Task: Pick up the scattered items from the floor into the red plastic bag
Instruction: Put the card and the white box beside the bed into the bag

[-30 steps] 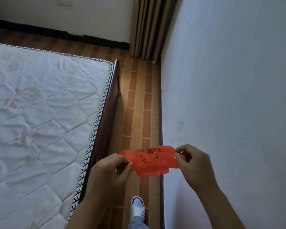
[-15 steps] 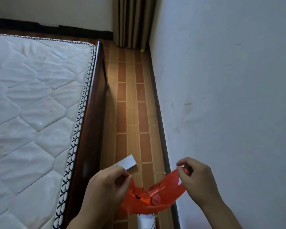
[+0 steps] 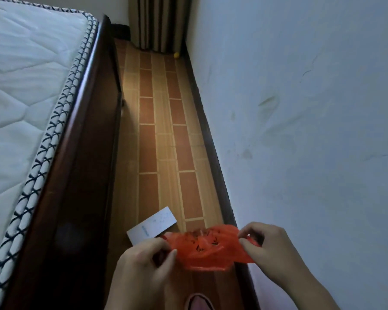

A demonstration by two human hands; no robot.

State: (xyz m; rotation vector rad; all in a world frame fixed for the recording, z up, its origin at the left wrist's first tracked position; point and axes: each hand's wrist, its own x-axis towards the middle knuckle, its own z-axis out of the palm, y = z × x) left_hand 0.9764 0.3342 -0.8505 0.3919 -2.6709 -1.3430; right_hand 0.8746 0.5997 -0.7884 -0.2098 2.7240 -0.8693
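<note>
Both hands, left hand [image 3: 147, 260] and right hand [image 3: 269, 249], are pinching the red plastic bag [image 3: 207, 249] between them; a white card [image 3: 152, 224] is lying just beyond the left.

Home bedroom: bare white quilted mattress with black-and-white braided edging [image 3: 27, 90] on a dark brown wooden bed frame [image 3: 83, 175], narrow aisle of brown-and-tan brick-pattern floor [image 3: 166, 142], plain scuffed white wall [image 3: 300, 108], striped beige-and-brown curtain [image 3: 159, 21] in the far corner.
</note>
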